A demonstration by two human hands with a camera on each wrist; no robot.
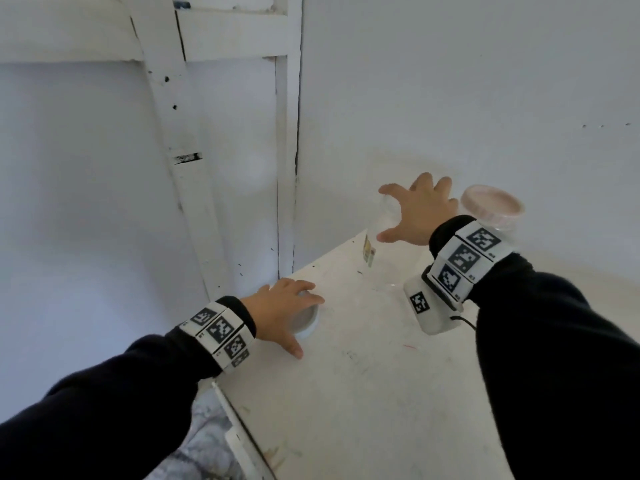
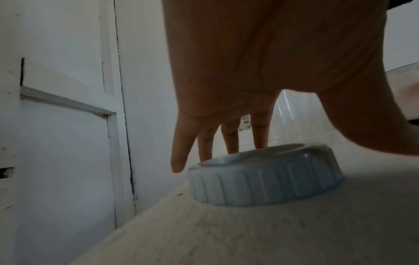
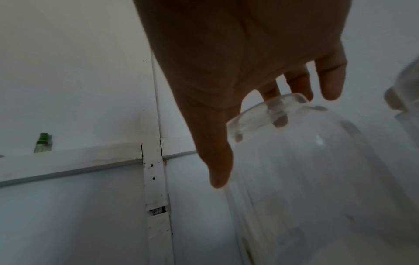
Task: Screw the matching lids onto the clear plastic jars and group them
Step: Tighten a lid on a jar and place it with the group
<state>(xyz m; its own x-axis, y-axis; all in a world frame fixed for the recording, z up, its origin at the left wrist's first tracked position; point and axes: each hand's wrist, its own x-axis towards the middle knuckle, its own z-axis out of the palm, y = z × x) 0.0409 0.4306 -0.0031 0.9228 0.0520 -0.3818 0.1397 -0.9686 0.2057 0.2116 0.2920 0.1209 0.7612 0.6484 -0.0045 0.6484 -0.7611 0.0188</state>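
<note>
A pale blue ribbed lid (image 1: 307,322) (image 2: 265,176) lies on the white table (image 1: 363,375) near its left edge. My left hand (image 1: 306,325) (image 2: 217,152) rests on it with straight fingers, thumb stretched out on the near side. A clear plastic jar (image 1: 375,252) (image 3: 306,161) stands further back, its mouth without a lid. My right hand (image 1: 389,213) (image 3: 267,136) hovers spread over that mouth; the thumb hangs clear of the jar's wall. Behind my right wrist a second jar carries a pink lid (image 1: 491,206).
A white panelled wall with a vertical frame post (image 1: 287,133) rises just behind the table's left edge (image 1: 225,393). A small green-capped bottle (image 3: 43,143) stands on a ledge of that wall. The second jar (image 3: 406,86) stands close on the right.
</note>
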